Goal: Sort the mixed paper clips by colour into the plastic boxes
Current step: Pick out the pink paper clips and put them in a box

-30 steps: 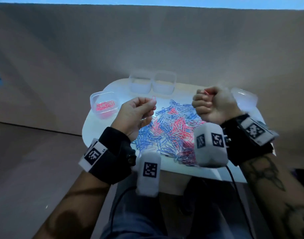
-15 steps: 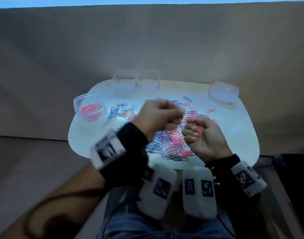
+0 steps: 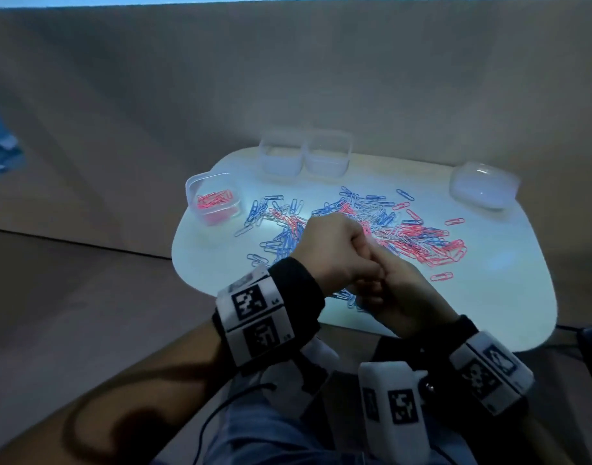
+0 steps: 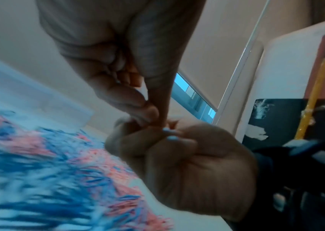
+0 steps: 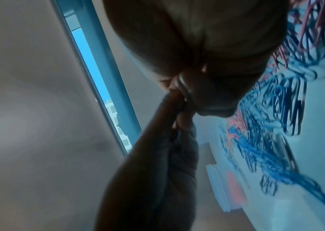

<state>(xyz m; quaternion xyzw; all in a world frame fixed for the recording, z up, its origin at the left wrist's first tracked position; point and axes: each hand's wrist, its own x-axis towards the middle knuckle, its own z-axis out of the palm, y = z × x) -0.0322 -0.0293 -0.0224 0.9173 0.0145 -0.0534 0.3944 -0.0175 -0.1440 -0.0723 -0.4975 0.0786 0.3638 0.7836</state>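
hands meet now, were apart 0.5 s ago | left hand (image 3: 335,251) fingertips pinched into curled right hand (image 3: 393,297); held item hidden | clips (image 3: 371,226) on table (image 3: 509,286), 12 o'clock of hands | pink-clip box (image 3: 214,198) at 10 o'clock

A clip pile (image 3: 371,229) lies mid-table (image 3: 509,297); one box (image 3: 214,196) left, two boxes (image 3: 304,156) behind, lid (image 3: 484,184) right.

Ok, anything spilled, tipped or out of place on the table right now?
Nothing is tipped or damaged. The mixed clips lie loose across the table, a few pink strays apart on the right. Only the left box holds pink clips. Left hand and right hand meet over the pile.
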